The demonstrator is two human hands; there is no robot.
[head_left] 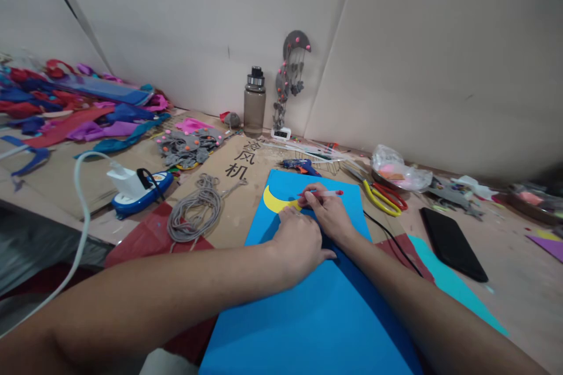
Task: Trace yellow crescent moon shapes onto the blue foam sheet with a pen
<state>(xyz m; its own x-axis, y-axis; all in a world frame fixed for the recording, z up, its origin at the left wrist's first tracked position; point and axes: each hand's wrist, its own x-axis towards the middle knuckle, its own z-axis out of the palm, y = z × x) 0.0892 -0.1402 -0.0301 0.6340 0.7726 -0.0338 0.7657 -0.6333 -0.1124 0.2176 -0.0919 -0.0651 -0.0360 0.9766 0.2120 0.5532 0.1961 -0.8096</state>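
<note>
A large blue sheet (316,316) lies in front of me. On its upper part is a yellow crescent moon cutout (273,201). My left hand (299,243) rests on the cutout, fingertips pressing it against the sheet, thumb stretched out to the right. Beside it, my right hand (328,214) grips a pen with a red cap end (332,193), which points left at the crescent's right end. The fingers cover that end, so the pen's tip is hard to make out.
Scissors with red and yellow handles (382,198) and a glue gun (303,166) lie beyond the sheet. A black phone (453,243) is at right. Coiled grey cord (196,211) and a blue power strip (143,193) lie left. A bottle (254,106) stands by the wall.
</note>
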